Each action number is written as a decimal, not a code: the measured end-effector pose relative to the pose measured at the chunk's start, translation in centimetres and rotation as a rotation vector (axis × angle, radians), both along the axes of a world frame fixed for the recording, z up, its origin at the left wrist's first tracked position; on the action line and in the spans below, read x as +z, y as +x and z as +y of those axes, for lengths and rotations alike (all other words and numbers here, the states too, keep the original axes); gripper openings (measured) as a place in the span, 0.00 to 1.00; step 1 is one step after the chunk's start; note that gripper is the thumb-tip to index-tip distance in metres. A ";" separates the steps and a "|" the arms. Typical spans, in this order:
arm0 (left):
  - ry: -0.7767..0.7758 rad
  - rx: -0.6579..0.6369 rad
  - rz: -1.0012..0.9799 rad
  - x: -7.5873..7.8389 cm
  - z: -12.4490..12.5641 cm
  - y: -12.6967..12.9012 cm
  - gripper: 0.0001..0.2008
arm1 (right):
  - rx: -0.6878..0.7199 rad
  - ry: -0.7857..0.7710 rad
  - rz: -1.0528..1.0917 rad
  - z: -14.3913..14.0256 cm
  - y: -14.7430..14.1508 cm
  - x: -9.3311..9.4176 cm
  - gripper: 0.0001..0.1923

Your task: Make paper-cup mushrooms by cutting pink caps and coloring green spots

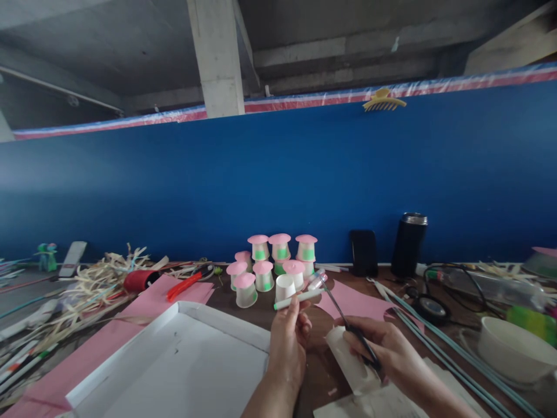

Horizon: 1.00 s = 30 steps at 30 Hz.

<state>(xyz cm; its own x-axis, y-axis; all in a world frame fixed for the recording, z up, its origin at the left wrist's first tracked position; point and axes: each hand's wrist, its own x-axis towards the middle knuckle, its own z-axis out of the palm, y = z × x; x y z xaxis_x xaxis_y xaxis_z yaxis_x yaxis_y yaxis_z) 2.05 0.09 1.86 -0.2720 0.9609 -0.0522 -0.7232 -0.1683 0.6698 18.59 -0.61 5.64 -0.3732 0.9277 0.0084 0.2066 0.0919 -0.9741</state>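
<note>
Here's the left hand (290, 334) pinching a pale, green-ended stick (310, 294), and the right hand (385, 348) wrapped round black-handled scissors (355, 332) just to its right! Pink-topped cups (263, 276) stand beyond; near left lies a white tray (195, 357).

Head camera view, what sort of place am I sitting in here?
Probably a craft workstation in an unfinished-looking building: pink-topped cups and cut pink paper lie about the tabletop, and a bare concrete pillar rises behind the blue partition.
</note>
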 end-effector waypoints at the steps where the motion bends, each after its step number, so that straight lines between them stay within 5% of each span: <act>1: 0.000 0.002 0.000 0.0 0.0 0.0 0.17 | 0.000 0.010 -0.008 0.1 0.0 -0.1 0.20; 30: 0.019 0.006 -0.020 0.1 -0.1 0.0 0.16 | -0.060 0.124 -0.086 1.0 0.5 -1.5 0.17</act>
<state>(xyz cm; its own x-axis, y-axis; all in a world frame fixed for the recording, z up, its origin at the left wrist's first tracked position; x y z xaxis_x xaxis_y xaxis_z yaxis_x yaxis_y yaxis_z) 2.07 -0.03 2.00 -0.2768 0.9601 -0.0391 -0.7355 -0.1855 0.6517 19.11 0.39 4.17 -0.3217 0.9421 0.0950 0.2972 0.1957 -0.9345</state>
